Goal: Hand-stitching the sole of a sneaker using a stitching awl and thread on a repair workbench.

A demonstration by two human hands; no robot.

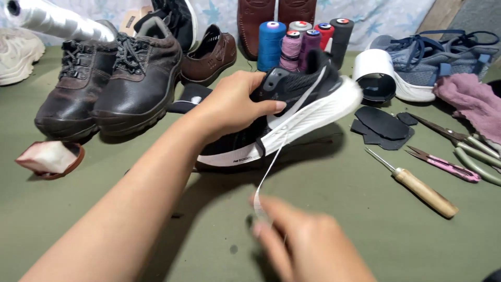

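At the far left of the green counter (339, 209) lies a small brown-rimmed block (49, 158), and behind it stand two dark brown work boots (112, 78), toes toward the viewer.

The left hand (232, 104) comes in from the lower left, its grip closed around the upper of a black sneaker with a white sole (292, 112), thumb laid along the near side, fingers wrapped over the far side out of sight. The sneaker is held just above the counter, near its middle, tipped onto its side so the sole faces the viewer. Its long axis runs from lower left up to upper right.

A white thread (269, 169) drops from the sole to the right hand (308, 245), low in the picture and blurred; its fingertips appear pinched on the thread.

Behind the sneaker stand spools of thread (300, 42). To the right lie black cut patches (383, 125), a wooden-handled awl (420, 188), scissors (459, 143) and a pink cloth (469, 102).
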